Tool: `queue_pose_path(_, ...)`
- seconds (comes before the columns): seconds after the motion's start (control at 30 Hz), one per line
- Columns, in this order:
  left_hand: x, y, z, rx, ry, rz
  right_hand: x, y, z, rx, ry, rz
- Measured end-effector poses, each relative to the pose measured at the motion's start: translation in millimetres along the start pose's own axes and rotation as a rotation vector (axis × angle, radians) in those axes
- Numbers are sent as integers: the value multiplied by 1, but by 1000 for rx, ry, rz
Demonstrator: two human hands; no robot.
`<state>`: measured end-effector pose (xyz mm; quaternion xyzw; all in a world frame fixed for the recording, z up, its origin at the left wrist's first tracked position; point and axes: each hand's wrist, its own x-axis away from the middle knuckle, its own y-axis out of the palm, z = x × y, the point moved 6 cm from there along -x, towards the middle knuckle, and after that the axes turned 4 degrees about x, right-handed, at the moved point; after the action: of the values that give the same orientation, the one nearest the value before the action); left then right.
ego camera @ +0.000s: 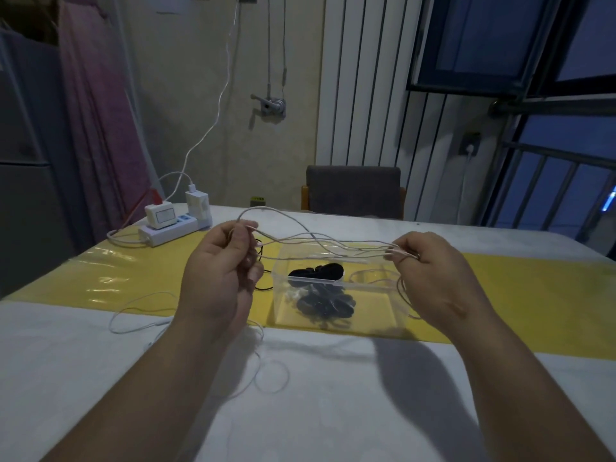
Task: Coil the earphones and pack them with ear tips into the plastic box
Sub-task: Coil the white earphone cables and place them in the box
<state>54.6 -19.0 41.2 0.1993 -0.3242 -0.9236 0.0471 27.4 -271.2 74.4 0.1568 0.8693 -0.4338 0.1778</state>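
A thin white earphone cable (320,243) is stretched in several strands between my two hands, just above the clear plastic box (383,315). My left hand (221,275) pinches one end of the strands, left of the box. My right hand (430,271) pinches the other end above the box's right side. More white cable (140,315) lies in loose loops on the table below my left arm. Inside the box lie black ear tips (325,303) and a black-and-white piece (316,273). A thin black cable (263,285) shows beside my left hand.
A white power strip (173,230) with two chargers sits at the table's far left, its cables running up the wall. A yellow plastic strip (533,295) crosses the white tablecloth under the box. A grey chair (353,191) stands behind the table's far edge.
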Motion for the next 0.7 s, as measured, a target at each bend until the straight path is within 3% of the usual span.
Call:
queue_pose_path(0.2,0,-9,-3,-29,15,175,5,-1,1,111,67,13)
queue_pose_path(0.3,2,-13,-4,-134,-1,210,6,3,-1,253,94,-15)
queue_pose_path(0.43,3,-16,1,-196,16,222,7,-9,-1,339,111,83)
queue_pose_path(0.6,5,-4,-13,258,-216,118,7,-11,0,425,119,117)
queue_pose_path(0.7,4,-1,-13,348,-271,15,7,-8,-3,409,94,25)
